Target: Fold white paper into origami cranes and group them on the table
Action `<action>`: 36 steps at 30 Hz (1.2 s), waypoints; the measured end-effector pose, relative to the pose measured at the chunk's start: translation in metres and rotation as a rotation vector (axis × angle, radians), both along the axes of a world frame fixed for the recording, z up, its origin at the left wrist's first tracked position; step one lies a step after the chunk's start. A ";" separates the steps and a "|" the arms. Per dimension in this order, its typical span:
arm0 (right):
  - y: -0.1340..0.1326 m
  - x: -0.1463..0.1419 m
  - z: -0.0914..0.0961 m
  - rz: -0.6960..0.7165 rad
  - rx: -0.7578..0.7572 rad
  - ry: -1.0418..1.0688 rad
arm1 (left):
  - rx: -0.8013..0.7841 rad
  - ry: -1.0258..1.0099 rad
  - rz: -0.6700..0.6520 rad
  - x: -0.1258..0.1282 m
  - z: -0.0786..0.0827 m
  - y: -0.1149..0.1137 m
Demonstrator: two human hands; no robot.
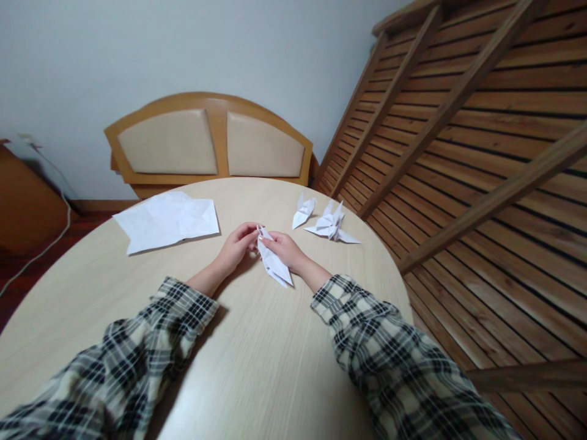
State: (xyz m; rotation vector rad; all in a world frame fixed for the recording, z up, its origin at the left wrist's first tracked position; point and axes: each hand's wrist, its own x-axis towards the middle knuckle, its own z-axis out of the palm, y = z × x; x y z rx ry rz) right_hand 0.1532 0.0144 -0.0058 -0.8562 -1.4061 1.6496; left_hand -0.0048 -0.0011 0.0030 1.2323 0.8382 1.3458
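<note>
A long, narrow folded piece of white paper (274,264) lies between both hands near the middle of the round wooden table (257,366). My left hand (238,245) pinches its upper tip from the left. My right hand (285,247) holds the same end from the right, with the paper's pointed lower end sticking out toward me. Both arms wear checked sleeves.
Flat white paper sheets (167,220) lie at the back left of the table. Two finished folded paper figures, one small (303,211) and one with spread wings (332,225), sit at the back right. A wooden chair (208,143) stands behind the table; a slatted wooden frame (458,122) leans on the right.
</note>
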 end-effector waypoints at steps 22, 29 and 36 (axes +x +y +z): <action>0.001 0.008 0.007 0.044 -0.036 0.049 | 0.098 0.099 0.009 -0.003 0.001 0.001; 0.000 0.009 0.010 0.038 -0.008 0.006 | 0.089 0.129 0.056 -0.002 0.004 -0.001; 0.001 0.009 0.011 0.032 -0.030 0.036 | 0.105 0.132 0.046 -0.003 0.006 -0.003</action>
